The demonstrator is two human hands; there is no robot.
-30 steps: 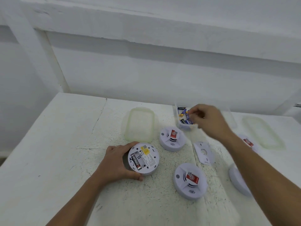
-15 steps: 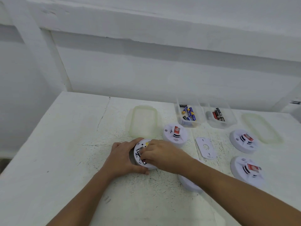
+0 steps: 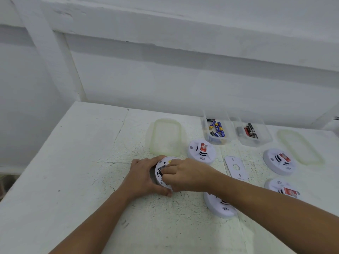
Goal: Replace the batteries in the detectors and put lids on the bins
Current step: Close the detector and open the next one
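Fingers of left hand (image 3: pixel 142 177) curl round rim of open detector (image 3: pixel 163 170), gripping it, tilted w/ battery bay up. Right hand (image 3: pixel 185 176) fingers pinched closed at bay; can't tell what they hold. Two clear bins (image 3: pixel 216 140), (image 3: pixel 256 142) w/ batteries at back, lids (image 3: pixel 166 138), (image 3: pixel 300 147) off beside them. White scuffed table (image 3: pixel 73 162), white wall behind.

My right hand (image 3: pixel 185 176) covers most of the open detector (image 3: pixel 165 163), so I can't tell if a battery sits in its bay. My right forearm hides the top of the detector near the worktop's front edge (image 3: pixel 220 208). Battery labels in both bins (image 3: pixel 217 140) (image 3: pixel 256 142) are too small to read. Both forearms are cut off by the bottom edge.
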